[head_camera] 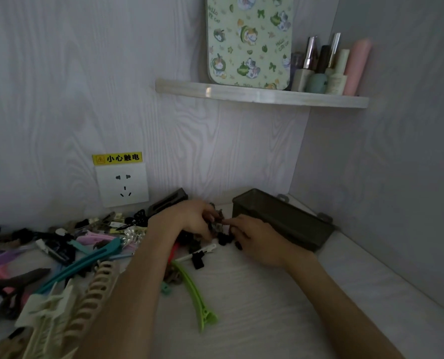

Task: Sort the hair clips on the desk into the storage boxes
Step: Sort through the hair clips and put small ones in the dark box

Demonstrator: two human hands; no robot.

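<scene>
A heap of hair clips (60,244) in many colours covers the left of the white desk. My left hand (189,221) curls over a cluster of small dark clips (217,224) near the desk's back. Touching the same cluster from the right, my right hand (257,239) pinches at it with its fingertips. Just right of my hands stands a dark storage box (288,216) in the corner. A second dark box (167,200) lies tilted against the back wall. A lime-green long clip (192,288) lies alone in front.
A wall socket (122,185) with a yellow warning label sits on the back wall. Above, a shelf (262,95) carries a patterned mirror and cosmetic bottles. The side wall closes the right. A cream claw clip (50,314) and teal clip (86,260) lie at the left.
</scene>
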